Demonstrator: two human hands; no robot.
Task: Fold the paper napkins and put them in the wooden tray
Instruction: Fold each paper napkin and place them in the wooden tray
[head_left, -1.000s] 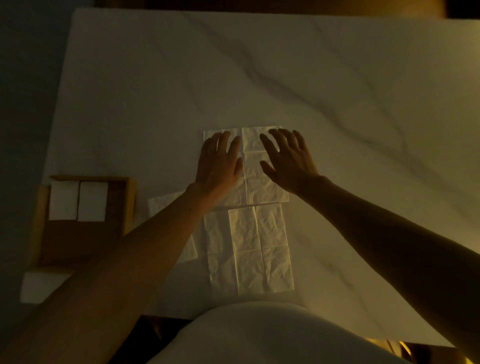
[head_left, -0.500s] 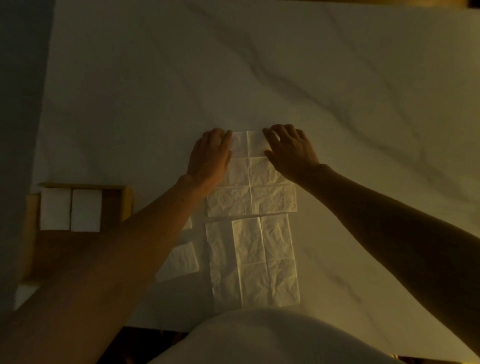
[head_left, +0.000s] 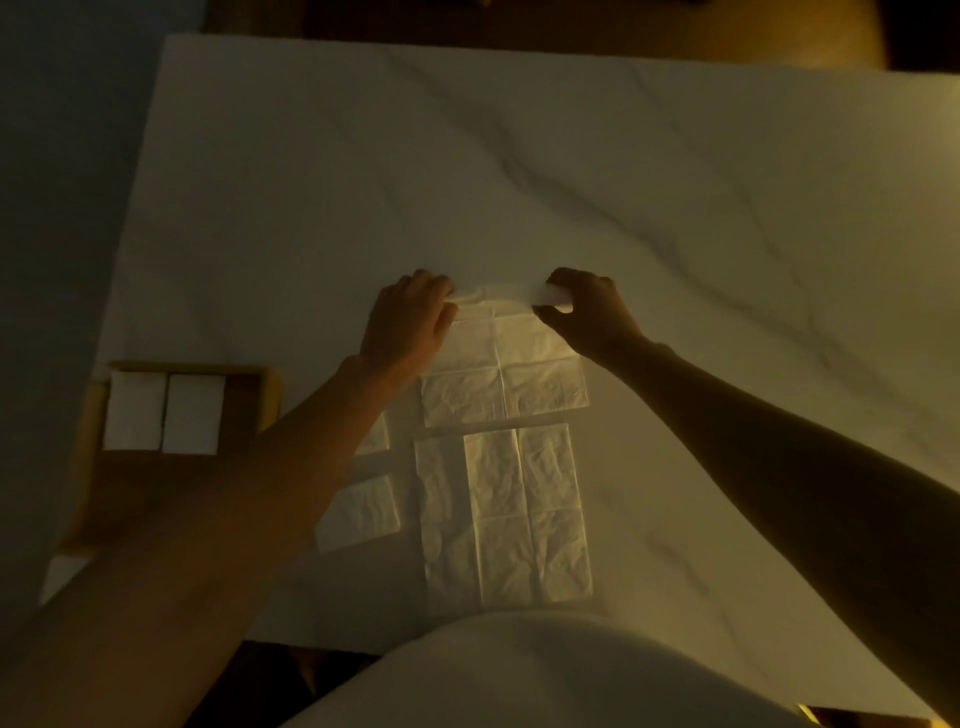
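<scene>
An unfolded white paper napkin (head_left: 501, 369) lies on the marble table in front of me. My left hand (head_left: 408, 322) pinches its far left corner and my right hand (head_left: 589, 312) pinches its far right corner, and the far edge is lifted off the table. A second flat napkin (head_left: 506, 514) lies just nearer to me. A third napkin (head_left: 363, 509) sits to its left, partly hidden under my left forearm. The wooden tray (head_left: 270, 395) stands at the left table edge with two folded napkins (head_left: 163, 413) side by side in its far end.
The marble table (head_left: 571, 171) stretches wide beyond and to the right of my hands. A white object (head_left: 62, 574) sits at the near left corner below the tray. The near table edge runs against my body.
My hands went from pressing flat on the far napkin to its far corners. Both now pinch those corners and have raised the far edge.
</scene>
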